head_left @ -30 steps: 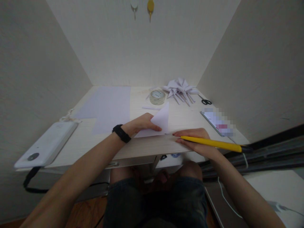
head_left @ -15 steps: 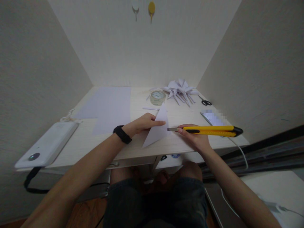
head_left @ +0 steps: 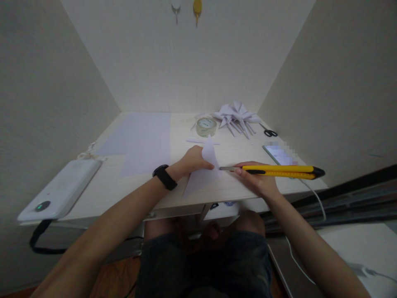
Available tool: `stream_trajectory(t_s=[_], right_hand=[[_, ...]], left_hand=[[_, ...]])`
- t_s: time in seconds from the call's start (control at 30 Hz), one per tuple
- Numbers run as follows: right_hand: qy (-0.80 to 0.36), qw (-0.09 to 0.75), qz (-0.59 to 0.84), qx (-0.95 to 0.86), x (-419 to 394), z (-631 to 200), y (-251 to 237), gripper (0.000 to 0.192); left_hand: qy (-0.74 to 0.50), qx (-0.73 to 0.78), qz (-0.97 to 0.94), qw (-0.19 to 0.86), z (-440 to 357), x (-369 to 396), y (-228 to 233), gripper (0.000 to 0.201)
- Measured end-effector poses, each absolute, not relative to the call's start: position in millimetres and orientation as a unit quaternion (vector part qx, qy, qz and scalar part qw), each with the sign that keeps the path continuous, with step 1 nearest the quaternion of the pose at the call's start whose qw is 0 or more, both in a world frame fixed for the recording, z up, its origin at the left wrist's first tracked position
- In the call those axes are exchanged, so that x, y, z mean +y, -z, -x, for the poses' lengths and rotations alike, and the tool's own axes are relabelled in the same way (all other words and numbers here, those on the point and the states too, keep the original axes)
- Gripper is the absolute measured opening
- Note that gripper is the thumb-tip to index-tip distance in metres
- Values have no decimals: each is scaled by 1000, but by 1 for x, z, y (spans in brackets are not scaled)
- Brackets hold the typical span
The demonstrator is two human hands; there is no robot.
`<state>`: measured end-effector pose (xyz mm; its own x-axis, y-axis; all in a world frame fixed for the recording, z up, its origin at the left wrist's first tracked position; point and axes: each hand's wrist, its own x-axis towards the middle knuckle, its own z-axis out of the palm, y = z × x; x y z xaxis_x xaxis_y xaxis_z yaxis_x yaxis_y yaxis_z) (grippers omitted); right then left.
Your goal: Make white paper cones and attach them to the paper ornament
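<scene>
Near the front of the white desk (head_left: 114,194), my left hand (head_left: 196,159) pinches a folded sheet of white paper (head_left: 203,182). The paper's upper part curves up beside my thumb, and its lower part spreads toward the desk edge. My right hand (head_left: 256,178) grips a yellow utility knife (head_left: 279,170) held level, its blade pointing left. The blade tip meets the paper's right edge, close to my left thumb. Whether the blade sits inside the fold is too small to tell.
Behind the paper are a narrow paper strip (head_left: 198,141), a roll of clear tape (head_left: 206,127) and folded paper shapes (head_left: 237,118). Scissors (head_left: 270,133) and a phone (head_left: 279,154) lie at right. White sheets (head_left: 145,140) and a white device (head_left: 62,188) occupy the left.
The paper's upper part has bent and lifted near my left thumb, and its lower part has flattened out. The knife has shifted slightly right, showing more blade.
</scene>
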<state>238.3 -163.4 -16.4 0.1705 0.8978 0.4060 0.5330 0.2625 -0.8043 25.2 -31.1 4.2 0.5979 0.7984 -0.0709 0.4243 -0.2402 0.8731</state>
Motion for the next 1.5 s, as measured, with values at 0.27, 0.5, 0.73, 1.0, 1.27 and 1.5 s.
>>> stream_trajectory(t_s=[0.27,0.5,0.73,1.0,1.27,1.5], right_hand=[[-153,539,604,-566,-167,-237,19,25],[-143,549,585,-579,-170,-236,17,21],[-165,534,584,-588,-164,-235,16,28],[-169,476,592,-628,-164,-233,13,24],[-162,450,584,-656,-168,-229,9,21],[-160,451,588,-652,-168,-229,13,19]], left_hand=[[-250,395,-746,474,-24,-36,-1,28],[-281,362,-727,512,-26,-40,1,30],[-270,348,-710,550,-25,-39,4,36],[-206,361,-727,547,-25,-41,-6,49],[-191,355,-749,525,-20,-38,-5,49],[-121,392,-828,381,-22,-39,-12,44]])
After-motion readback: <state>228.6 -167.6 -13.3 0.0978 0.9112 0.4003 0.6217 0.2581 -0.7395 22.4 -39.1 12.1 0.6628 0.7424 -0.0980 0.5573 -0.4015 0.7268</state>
